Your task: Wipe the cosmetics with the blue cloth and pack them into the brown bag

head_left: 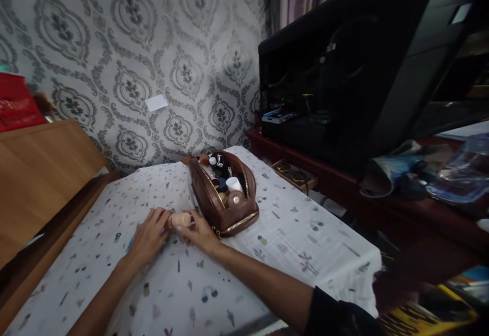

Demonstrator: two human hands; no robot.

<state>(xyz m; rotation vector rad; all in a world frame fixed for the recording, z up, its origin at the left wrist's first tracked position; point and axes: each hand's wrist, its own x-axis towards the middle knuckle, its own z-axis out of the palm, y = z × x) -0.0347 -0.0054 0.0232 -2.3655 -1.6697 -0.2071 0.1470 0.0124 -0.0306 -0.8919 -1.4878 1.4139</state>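
A small peach-coloured cylindrical container is between my two hands, low over the cloth. My left hand has its fingers closed at the container's left end. Its right end lies in the closed fingers of my right hand. Something blue shows from beneath my left hand, mostly hidden. Just beyond my right hand stands a brown zip pouch, unzipped. Inside it are several small bottles and tubes, among them a white cap and a brown round piece.
A white patterned cloth covers the table. On the right, a dark television rests on a reddish-brown cabinet, with a small drawer pulled out. A wooden panel and a red box are at the left.
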